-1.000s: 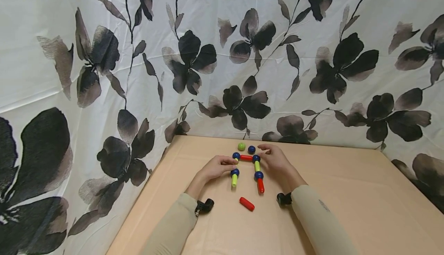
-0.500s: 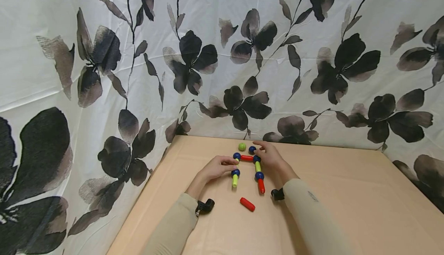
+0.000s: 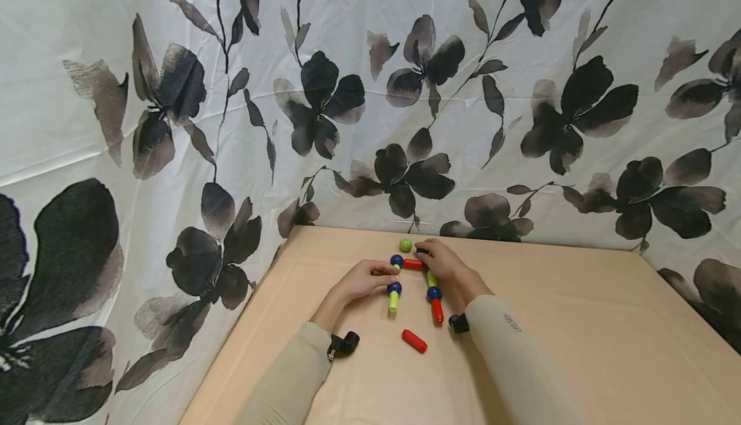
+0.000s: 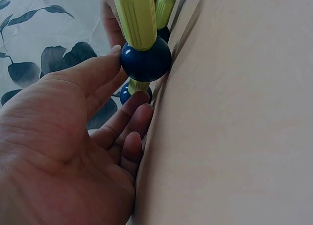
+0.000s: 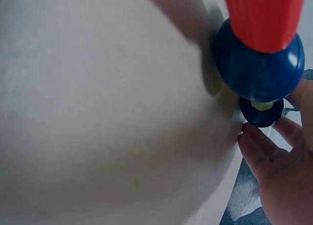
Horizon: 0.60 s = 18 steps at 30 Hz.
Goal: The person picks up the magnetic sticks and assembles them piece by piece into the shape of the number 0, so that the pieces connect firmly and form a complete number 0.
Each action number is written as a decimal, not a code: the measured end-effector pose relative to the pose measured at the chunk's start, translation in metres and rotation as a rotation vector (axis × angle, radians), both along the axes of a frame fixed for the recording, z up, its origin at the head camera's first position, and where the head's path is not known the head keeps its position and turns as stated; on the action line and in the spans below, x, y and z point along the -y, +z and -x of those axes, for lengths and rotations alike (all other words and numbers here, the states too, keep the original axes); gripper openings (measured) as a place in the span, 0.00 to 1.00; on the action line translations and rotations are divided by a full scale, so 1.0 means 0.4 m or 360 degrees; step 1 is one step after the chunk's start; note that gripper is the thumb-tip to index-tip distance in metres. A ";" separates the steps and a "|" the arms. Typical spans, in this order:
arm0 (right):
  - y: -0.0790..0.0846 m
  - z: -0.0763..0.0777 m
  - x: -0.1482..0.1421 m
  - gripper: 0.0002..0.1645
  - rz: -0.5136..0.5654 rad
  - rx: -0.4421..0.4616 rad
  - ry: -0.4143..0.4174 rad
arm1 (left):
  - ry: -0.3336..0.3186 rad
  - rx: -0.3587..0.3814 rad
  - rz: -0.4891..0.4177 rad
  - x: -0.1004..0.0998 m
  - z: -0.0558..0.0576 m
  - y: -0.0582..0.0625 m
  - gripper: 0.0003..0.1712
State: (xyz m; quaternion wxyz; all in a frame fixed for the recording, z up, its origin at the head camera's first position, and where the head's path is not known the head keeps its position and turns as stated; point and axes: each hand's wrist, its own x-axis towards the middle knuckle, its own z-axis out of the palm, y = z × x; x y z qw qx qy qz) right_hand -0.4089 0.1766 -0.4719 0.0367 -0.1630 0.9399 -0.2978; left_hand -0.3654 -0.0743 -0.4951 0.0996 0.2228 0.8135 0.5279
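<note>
On the table lies a frame of magnetic building rods and balls, open toward me. Its left side has blue balls (image 3: 394, 288) and yellow-green rods (image 3: 393, 303); a red rod (image 3: 412, 263) crosses the far end. My left hand (image 3: 366, 278) pinches the left side's upper yellow-green rod, thumb against the nearer blue ball (image 4: 145, 59) in the left wrist view. My right hand (image 3: 448, 265) reaches past the far right corner, its fingertips round a loose blue ball (image 3: 422, 251), mostly covered. The right side ends in a red rod (image 3: 437, 311) below a blue ball (image 5: 259, 63).
A loose green ball (image 3: 405, 245) sits beyond the frame, near the table's far edge. Closer to me, a single red rod (image 3: 414, 341) lies between my forearms. A flower-patterned cloth (image 3: 324, 174) hangs behind the table (image 3: 579, 335).
My right hand has moved left from beside the far right corner onto the loose blue ball, covering most of it. My left hand stays at the left side of the frame.
</note>
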 end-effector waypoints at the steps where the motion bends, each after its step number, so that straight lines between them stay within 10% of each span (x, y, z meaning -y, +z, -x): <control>1: -0.001 -0.001 0.002 0.25 -0.0011 -0.0018 -0.0016 | 0.0001 -0.0002 0.0001 0.000 0.000 0.000 0.18; 18: 0.000 -0.007 0.024 0.15 -0.0100 -0.0145 -0.0211 | 0.0012 0.0007 0.0020 0.002 0.002 -0.004 0.18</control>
